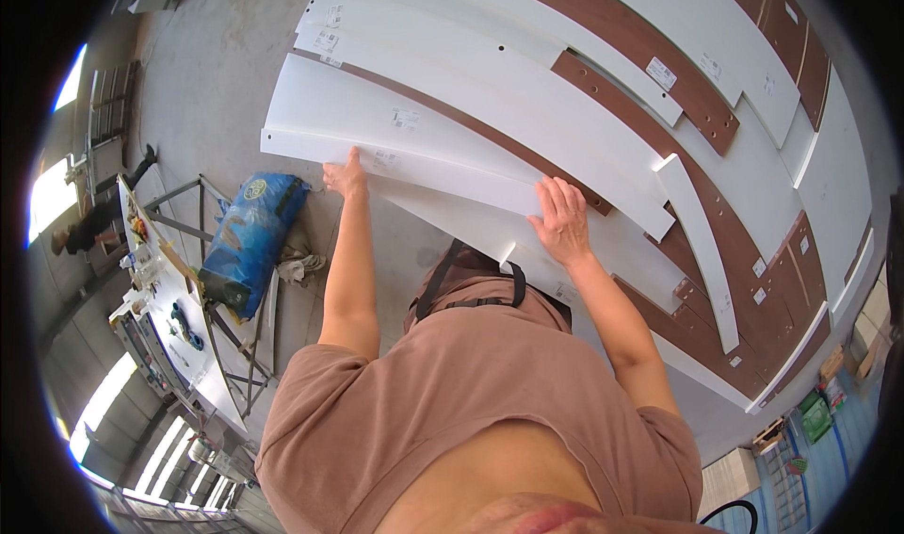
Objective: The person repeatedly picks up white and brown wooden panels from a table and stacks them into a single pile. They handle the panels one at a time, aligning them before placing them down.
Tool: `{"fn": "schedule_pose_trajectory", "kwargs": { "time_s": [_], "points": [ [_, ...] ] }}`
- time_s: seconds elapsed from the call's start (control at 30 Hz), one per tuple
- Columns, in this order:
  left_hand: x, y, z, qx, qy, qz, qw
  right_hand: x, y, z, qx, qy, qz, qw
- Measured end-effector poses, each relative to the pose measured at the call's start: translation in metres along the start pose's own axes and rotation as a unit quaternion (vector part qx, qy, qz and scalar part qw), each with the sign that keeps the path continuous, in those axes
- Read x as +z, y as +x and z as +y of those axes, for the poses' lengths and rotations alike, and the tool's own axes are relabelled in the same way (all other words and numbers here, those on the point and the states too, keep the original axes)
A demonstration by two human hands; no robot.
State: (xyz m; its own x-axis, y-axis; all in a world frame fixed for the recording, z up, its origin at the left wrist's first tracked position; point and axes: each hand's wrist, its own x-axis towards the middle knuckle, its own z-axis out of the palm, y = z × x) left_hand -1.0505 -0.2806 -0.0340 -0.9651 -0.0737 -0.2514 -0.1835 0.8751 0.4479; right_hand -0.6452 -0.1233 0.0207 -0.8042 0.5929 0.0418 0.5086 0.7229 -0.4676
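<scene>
Both hands lie flat and open on the top white board (pixel 414 162), left hand (pixel 347 177) at its near edge, right hand (pixel 562 219) beside, board not yet lifted off the stack of boards (pixel 603 110).

Small white rectangular stickers sit on the boards: one on the top white panel (pixel 406 118), another just beside the left hand (pixel 385 157), two at the left ends of the panels behind (pixel 327 40), and one on a long white strip farther right (pixel 661 72). A bulging blue sack with a round pale emblem (pixel 248 242) stands on the floor left of the panels. Green packages (pixel 815 415) lie at the lower right edge.
</scene>
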Motion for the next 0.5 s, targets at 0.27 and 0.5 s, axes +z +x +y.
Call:
{"fn": "schedule_pose_trajectory", "kwargs": {
  "time_s": [0.27, 0.5],
  "points": [
    [0.011, 0.000, 0.019, -0.028, -0.040, 0.029, 0.998, 0.010, -0.007, -0.013, 0.039, -0.017, -0.060, 0.997],
    [0.009, -0.008, 0.028, 0.023, -0.030, -0.004, 0.999, -0.007, 0.025, 0.014, 0.081, -0.144, 0.108, 0.980]
  ]
}}
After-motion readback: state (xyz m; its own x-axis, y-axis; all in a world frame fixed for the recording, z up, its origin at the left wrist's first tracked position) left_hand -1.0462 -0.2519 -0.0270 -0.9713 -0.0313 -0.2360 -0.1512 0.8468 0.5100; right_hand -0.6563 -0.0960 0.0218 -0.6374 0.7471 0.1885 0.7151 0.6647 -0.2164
